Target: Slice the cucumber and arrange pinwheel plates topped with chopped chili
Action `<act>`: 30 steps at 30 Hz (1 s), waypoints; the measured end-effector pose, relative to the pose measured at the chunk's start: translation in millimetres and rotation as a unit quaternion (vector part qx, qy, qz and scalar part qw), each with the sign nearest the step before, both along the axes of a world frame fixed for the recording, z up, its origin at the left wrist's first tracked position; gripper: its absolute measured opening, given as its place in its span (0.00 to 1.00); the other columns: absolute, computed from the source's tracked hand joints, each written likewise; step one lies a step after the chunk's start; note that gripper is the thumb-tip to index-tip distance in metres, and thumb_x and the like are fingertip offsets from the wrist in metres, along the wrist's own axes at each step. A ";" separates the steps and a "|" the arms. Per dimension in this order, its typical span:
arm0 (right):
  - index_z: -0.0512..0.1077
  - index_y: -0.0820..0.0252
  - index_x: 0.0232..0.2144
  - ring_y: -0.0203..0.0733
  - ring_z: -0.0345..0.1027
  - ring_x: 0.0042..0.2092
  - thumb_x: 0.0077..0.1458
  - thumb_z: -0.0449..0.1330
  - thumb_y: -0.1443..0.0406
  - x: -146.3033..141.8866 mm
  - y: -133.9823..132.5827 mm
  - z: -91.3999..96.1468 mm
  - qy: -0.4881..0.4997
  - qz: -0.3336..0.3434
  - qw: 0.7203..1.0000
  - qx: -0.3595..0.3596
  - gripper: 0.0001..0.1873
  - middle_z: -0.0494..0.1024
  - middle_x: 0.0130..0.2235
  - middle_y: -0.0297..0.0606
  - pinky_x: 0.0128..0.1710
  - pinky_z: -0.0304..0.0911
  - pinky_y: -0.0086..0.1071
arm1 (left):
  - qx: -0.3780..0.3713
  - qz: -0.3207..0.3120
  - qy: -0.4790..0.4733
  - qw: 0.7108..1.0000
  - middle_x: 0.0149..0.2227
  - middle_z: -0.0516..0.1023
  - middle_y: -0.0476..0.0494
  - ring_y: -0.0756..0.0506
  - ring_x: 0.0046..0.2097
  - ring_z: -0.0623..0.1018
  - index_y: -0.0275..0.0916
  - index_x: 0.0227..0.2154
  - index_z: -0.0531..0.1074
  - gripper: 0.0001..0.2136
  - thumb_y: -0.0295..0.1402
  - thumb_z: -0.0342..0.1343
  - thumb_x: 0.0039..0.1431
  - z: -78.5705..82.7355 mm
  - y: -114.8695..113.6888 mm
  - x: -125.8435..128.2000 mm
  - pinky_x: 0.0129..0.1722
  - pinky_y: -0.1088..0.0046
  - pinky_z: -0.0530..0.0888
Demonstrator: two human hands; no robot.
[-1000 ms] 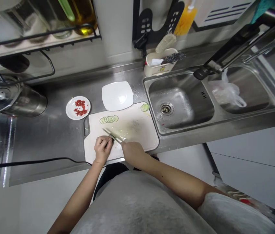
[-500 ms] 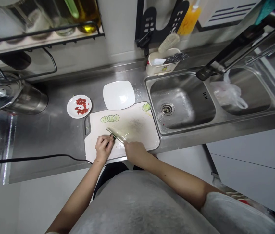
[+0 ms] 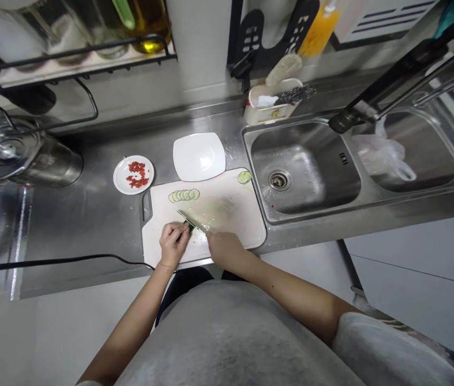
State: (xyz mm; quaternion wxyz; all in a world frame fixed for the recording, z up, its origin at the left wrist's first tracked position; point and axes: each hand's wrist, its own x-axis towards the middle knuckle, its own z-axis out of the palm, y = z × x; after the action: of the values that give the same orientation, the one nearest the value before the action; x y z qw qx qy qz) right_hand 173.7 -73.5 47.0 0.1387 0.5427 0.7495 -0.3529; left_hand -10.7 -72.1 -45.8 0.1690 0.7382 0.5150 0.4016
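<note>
My right hand [image 3: 227, 249] is closed round the handle of a knife [image 3: 194, 223], whose blade points up and left over the white cutting board [image 3: 246, 225]. My left hand [image 3: 174, 244] pinches a small dark green piece of cucumber [image 3: 190, 225] right beside the blade. Fingers and knife hide most of that piece. Farther up the board lies an overlapping row of cucumber slices [image 3: 184, 195]. More cucumber slices [image 3: 244, 177] sit at the board's top right corner. Small wet bits are scattered near the blade.
Behind the board stands a white square plate [image 3: 198, 155]. A small white plate [image 3: 120, 179] with chopped red pieces is to its left. The double sink [image 3: 303, 198] adjoins the board on the right. A black cable [image 3: 69, 259] crosses the counter at left, near a steel pot [image 3: 58, 166].
The whole view has shifted slightly, so everything appears a little farther right. Both hands keep their grips on the cucumber and the knife, with little other visible movement.
</note>
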 end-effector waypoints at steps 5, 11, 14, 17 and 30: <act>0.70 0.66 0.45 0.48 0.74 0.42 0.56 0.48 0.71 1.6 1.2 -2.6 0.002 0.006 1.000 0.000 0.17 0.79 0.36 0.50 0.37 0.64 0.33 | 0.004 -0.003 -0.011 1.000 0.31 0.72 0.47 0.49 0.37 0.74 0.40 0.36 0.74 0.04 0.27 0.56 0.58 0.2 0.5 0.3 0.38 0.70 0.74; 0.71 0.66 0.45 0.47 0.73 0.42 0.56 0.48 0.72 -1.9 7.8 -2.9 -0.003 0.011 1.000 -0.006 0.17 0.79 0.36 0.50 0.37 0.64 0.34 | -0.013 0.006 -0.001 1.000 0.32 0.73 0.46 0.49 0.37 0.75 0.40 0.36 0.74 0.04 0.28 0.56 0.58 0.0 -0.1 0.7 0.38 0.70 0.75; 0.71 0.65 0.45 0.47 0.73 0.42 0.56 0.48 0.72 -5.1 9.9 -4.0 -0.004 0.011 1.000 -0.003 0.17 0.79 0.37 0.50 0.38 0.64 0.34 | -0.026 0.012 0.004 1.000 0.32 0.73 0.46 0.48 0.37 0.75 0.41 0.35 0.74 0.04 0.30 0.55 0.59 0.1 -0.5 0.6 0.39 0.69 0.75; 0.71 0.65 0.45 0.47 0.74 0.42 0.57 0.48 0.72 -7.3 10.0 -6.0 -0.015 0.009 1.000 -0.008 0.17 0.79 0.37 0.50 0.37 0.64 0.34 | -0.038 0.015 0.006 0.999 0.33 0.74 0.45 0.48 0.38 0.75 0.41 0.35 0.74 0.04 0.31 0.55 0.59 -0.5 -0.5 0.4 0.39 0.68 0.75; 0.69 0.65 0.45 0.47 0.73 0.42 0.62 0.45 0.66 -4.8 4.1 -3.9 -0.034 -0.005 0.999 0.020 0.16 0.78 0.38 0.49 0.36 0.62 0.34 | 0.016 0.013 0.035 0.999 0.33 0.75 0.45 0.47 0.39 0.75 0.42 0.37 0.74 0.06 0.29 0.55 0.59 -0.5 -4.4 2.4 0.41 0.69 0.73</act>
State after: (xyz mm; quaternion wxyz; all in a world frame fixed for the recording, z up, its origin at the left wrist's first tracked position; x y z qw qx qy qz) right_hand 168.9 -69.4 43.1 0.1509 0.5610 0.7486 -0.3197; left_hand -8.3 -76.5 -46.3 0.1339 0.7473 0.5241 0.3859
